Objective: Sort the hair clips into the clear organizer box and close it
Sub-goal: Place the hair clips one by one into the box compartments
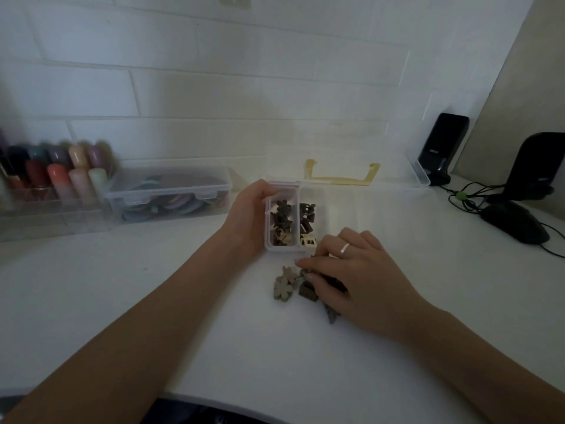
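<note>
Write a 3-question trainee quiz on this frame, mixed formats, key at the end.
1. True or false: the clear organizer box is already closed.
2. Multiple choice: where is the beige flower clip? A) in the left compartment B) on the white table, nearer the person than the box C) in the left hand
3. Fill in: the right hand rests on a pile of loose clips and wears a ___ on one finger.

Key: 1 false, the box is open and both compartments hold clips. 2 B. 3 ring.
</note>
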Action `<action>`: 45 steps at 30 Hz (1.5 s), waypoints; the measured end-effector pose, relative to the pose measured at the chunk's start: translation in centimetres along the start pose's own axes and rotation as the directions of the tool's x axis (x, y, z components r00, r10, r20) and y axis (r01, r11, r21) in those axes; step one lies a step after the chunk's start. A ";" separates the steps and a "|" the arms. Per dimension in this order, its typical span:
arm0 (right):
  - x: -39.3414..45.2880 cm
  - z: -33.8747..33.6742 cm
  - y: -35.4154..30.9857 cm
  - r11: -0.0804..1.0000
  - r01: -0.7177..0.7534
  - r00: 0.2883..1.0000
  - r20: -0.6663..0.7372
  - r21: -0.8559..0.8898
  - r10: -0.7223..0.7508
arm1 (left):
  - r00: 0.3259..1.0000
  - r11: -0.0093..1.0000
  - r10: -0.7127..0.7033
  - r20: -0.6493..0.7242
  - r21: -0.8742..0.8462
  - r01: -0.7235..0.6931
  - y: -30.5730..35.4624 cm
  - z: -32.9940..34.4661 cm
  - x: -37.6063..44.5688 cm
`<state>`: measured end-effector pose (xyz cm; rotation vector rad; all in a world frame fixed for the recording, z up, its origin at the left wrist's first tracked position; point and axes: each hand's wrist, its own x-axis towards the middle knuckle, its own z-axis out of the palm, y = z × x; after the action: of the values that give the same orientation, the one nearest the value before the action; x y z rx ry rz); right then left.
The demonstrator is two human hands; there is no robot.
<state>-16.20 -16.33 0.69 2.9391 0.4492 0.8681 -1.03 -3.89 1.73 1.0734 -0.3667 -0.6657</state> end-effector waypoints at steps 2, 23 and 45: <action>-0.1 -0.1 -0.2 1.000 -0.025 0.999 0.021 0.016 0.025 | 1.000 1.000 -0.007 0.018 -0.004 0.007 0.0 0.0 0.0; 0.9 0.0 -1.7 0.883 -0.227 0.868 -0.325 0.410 0.374 | 0.999 0.998 -0.037 -0.012 -0.044 0.037 0.3 0.7 -0.8; 5.2 -0.1 -2.3 0.967 -0.250 0.963 -0.118 -0.042 0.244 | 0.993 0.996 -0.083 0.078 -0.034 0.086 0.3 1.0 -1.0</action>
<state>-12.67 -12.61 3.25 2.9458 0.0583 1.0564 -2.24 -3.81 2.49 1.0343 -0.3753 -0.7883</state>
